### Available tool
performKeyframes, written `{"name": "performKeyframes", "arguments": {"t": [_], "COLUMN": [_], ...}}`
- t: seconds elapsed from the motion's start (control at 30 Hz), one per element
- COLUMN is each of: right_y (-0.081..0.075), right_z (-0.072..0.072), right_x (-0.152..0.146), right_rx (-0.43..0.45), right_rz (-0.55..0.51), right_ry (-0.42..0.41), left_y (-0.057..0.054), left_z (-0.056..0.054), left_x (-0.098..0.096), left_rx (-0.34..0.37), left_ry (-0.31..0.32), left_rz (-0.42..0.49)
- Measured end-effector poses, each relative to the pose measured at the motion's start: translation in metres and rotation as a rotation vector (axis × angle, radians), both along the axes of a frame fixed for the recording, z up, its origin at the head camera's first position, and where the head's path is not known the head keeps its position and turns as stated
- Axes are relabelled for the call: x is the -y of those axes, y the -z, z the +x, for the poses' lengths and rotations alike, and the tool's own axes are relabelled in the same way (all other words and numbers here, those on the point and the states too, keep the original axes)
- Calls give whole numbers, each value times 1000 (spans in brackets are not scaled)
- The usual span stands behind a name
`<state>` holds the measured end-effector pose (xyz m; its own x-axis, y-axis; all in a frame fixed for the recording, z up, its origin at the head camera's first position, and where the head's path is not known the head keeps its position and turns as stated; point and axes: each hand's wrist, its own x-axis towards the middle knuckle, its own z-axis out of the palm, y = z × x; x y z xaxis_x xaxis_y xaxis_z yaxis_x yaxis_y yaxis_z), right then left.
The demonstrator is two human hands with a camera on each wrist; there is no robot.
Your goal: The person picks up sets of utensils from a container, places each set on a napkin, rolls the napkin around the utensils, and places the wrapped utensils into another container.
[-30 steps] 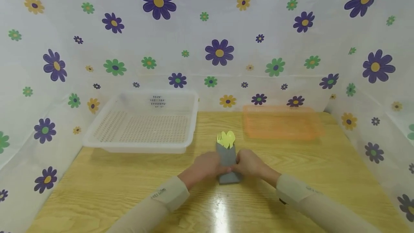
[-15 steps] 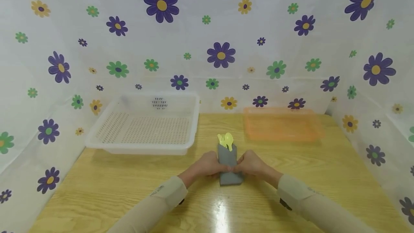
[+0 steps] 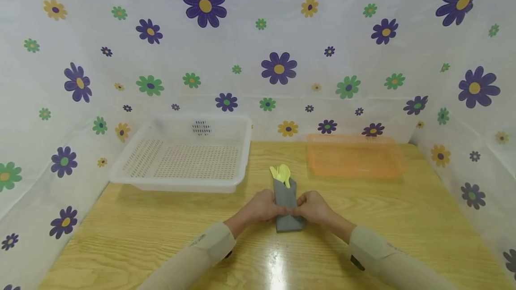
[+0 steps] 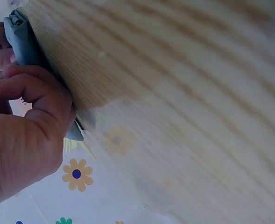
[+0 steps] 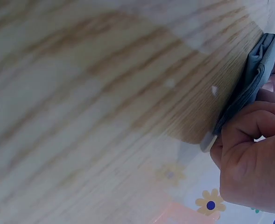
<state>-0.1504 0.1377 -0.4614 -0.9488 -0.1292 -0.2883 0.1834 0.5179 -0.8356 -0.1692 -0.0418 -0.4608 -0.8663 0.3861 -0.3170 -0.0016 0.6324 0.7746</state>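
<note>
A grey cloth napkin (image 3: 286,223), folded into a narrow pocket, lies on the table in the middle of the head view. From its far end stick out a yellow knife (image 3: 273,172), fork (image 3: 279,173) and spoon (image 3: 287,173), their lower parts hidden in the cloth. My left hand (image 3: 264,206) grips the napkin's left edge and my right hand (image 3: 314,207) pinches its right edge. Both thumbs lie on top of the cloth, tips almost meeting. Curled fingers at the napkin's side show in the left wrist view and in the right wrist view.
A white perforated plastic basket (image 3: 173,181) stands at the back left of the wooden table (image 3: 161,236). Toward the back right sits a shallow orange tray (image 3: 354,174). A flower-patterned sheet (image 3: 242,35) encloses the back and sides.
The yellow cutlery has shifted within the napkin: the fork moved right toward the spoon, and the knife now shows on the left. Both hands keep their hold; the head view drifted slightly.
</note>
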Motion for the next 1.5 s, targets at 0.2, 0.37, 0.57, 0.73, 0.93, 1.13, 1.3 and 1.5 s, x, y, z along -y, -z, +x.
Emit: {"name": "performKeyframes", "arguments": {"t": [0.2, 0.37, 0.57, 0.73, 0.93, 1.13, 1.3, 1.5], "right_y": [2, 4, 6, 7, 7, 6, 4, 3], "right_z": [1, 1, 2, 3, 6, 8, 10, 10], "right_x": [-1, -3, -5, -6, -6, -5, -3, 1], "right_rx": [11, 4, -2, -14, -16, -17, 6, 33], "right_rz": [-25, -38, -48, -48, -58, -71, -57, -69], "right_ry": [-6, 5, -15, -28, -33, -26, 6, 37], "left_y": [2, 3, 4, 6, 7, 8, 9, 8], "left_z": [5, 9, 12, 13, 12, 11, 10, 8], "left_x": [-2, -4, -6, -7, -7, -7, -8, -10], "left_rx": [-52, -91, -140, -137, -130, -75, 7, 57], "left_ry": [-2, -25, -63, -89, -113, -160, -188, -235], "left_rz": [41, 53, 54, 84, 153, 299, 359, 331]}}
